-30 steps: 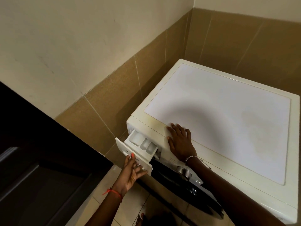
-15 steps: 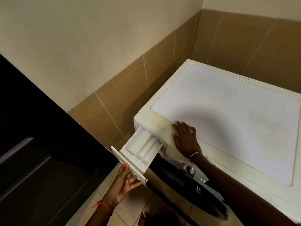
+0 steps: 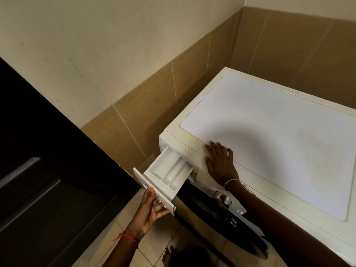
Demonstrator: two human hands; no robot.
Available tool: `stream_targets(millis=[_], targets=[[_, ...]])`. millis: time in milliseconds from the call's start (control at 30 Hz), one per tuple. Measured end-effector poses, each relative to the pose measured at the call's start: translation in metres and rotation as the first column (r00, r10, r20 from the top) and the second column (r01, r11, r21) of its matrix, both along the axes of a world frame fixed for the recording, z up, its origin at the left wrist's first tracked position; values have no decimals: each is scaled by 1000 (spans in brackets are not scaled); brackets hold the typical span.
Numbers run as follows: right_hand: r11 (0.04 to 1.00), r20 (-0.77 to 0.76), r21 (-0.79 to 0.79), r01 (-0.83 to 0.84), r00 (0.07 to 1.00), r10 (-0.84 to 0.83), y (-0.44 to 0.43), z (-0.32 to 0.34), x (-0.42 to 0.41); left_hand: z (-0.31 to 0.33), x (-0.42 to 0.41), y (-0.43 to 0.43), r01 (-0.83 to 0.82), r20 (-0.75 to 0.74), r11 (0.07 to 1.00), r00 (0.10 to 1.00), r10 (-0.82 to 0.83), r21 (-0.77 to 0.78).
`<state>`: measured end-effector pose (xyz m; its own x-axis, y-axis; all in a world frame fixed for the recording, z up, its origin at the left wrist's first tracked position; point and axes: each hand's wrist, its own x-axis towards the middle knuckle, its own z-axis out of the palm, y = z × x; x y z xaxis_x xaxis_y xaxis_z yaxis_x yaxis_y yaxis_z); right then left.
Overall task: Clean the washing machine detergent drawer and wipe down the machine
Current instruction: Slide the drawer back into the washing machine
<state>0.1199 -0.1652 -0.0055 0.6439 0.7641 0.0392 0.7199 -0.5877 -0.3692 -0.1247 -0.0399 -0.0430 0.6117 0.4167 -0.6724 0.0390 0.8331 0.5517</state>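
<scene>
On the washing machine, right hand lies flat; left hand grips the drawer, pulled further out.

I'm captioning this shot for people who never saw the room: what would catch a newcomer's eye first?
The white detergent drawer juts far out of the washing machine at its front left corner, three compartments showing. The left hand grips its front panel, thumb on top; the right hand lies flat on the machine's top edge.
</scene>
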Motion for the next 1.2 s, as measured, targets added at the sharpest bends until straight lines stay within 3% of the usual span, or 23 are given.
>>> stream_targets(millis=[233, 700, 1000, 1200], targets=[[1000, -6, 18, 11, 1000, -11, 0, 1, 0, 10, 70, 1, 65, -30, 993, 998, -63, 94], [1000, 7, 25, 7, 1000, -7, 1, -1, 1, 11, 134, 8, 39, -34, 999, 999, -39, -7], [999, 68, -20, 49, 997, -47, 3, -2, 0, 15, 139, 10, 50, -53, 998, 997, -52, -39], [999, 22, -2, 41, 999, -41, 2, -2, 0, 15, 140, 12, 67, -61, 995, 996, -71, -72]])
